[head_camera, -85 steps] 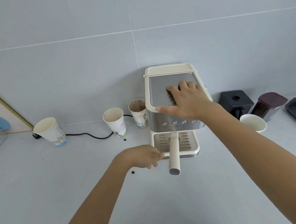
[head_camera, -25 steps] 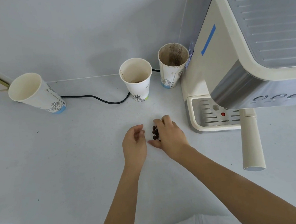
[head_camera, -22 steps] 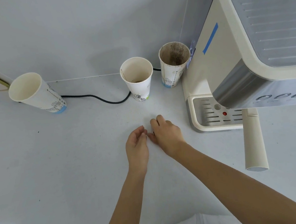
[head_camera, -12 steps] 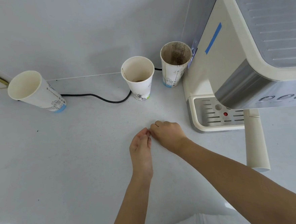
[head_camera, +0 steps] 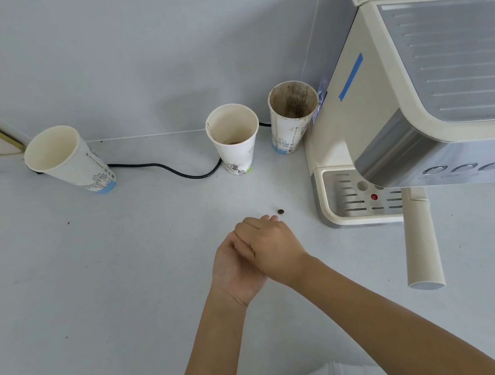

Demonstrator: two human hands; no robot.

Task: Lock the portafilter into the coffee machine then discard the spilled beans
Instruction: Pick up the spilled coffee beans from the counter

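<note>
Portafilter: handle juts straight out from the coffee machine, apparently seated.
Left hand: palm up, cupped, under the right; contents hidden.
Right hand: curled over that palm (whether it holds beans, I cannot tell).
Stray bean: on the counter, just beyond the fingertips.
Advice: keep the cupped palm level, pinch the bean, then tip everything into a cup.
</note>
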